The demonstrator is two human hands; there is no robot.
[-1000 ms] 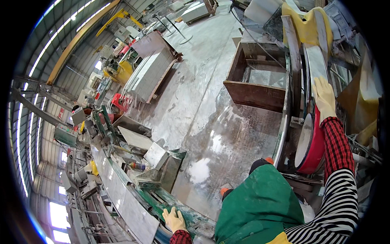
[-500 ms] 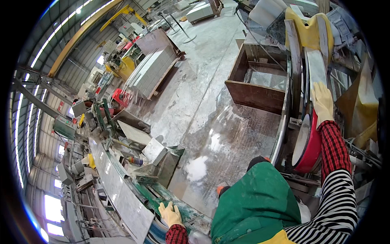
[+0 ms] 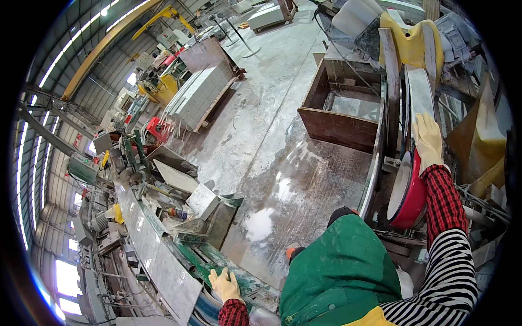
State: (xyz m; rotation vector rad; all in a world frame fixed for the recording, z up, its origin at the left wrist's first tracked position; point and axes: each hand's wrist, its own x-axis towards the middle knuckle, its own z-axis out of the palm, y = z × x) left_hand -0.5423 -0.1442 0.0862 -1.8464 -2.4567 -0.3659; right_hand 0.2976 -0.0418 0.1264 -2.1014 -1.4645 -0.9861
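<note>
My right hand (image 3: 428, 142), in a cream rubber glove, lies with its fingers stretched out flat on the near end of a long, narrow pale stone strip (image 3: 421, 98). Just below it stands a red-rimmed round wheel (image 3: 408, 202) with a pale face. My left hand (image 3: 224, 285), gloved alike, has its fingers apart and rests on the worn green machine frame (image 3: 249, 280). Close beside that hand runs a long, glossy grey stone slab (image 3: 163, 266). Neither hand is wrapped round anything.
A yellow sheet (image 3: 408, 41) hangs between upright boards at the strip's far end. A brown open box (image 3: 338, 127) stands left of it. Further off, stacked pale slabs (image 3: 202, 89) sit on a pallet. White patches (image 3: 259, 224) mark the wet floor (image 3: 293, 195).
The whole view has shifted slightly to the left. My right hand appears a little nearer to me along the strip. My left hand stays on the green frame.
</note>
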